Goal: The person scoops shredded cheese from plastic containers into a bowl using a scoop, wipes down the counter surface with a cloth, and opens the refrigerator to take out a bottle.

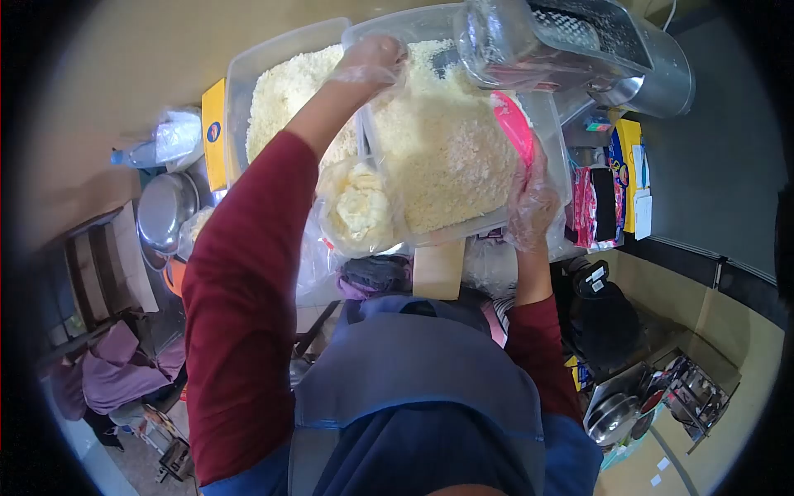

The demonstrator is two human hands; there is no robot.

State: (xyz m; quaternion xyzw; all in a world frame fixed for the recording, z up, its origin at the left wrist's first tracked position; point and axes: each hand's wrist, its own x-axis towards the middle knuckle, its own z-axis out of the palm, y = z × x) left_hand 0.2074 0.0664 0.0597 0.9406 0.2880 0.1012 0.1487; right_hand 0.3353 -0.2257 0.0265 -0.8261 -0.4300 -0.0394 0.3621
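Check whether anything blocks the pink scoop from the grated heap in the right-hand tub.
Nothing visible stands between the pink scoop in the right hand and the grated heap; the metal grater appears over the far right corner of the tub.

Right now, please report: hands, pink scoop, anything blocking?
Right hand holding pink scoop over right tub. Left hand near its far-left corner, grip unclear. Metal grater hides far-right corner.

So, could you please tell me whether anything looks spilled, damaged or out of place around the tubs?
Nothing stands out as spilled or damaged around the tubs. The pale crumbs lie unevenly, and the grater overhangs the right tub, but neither looks wrong. Tiny stray crumbs might not show.
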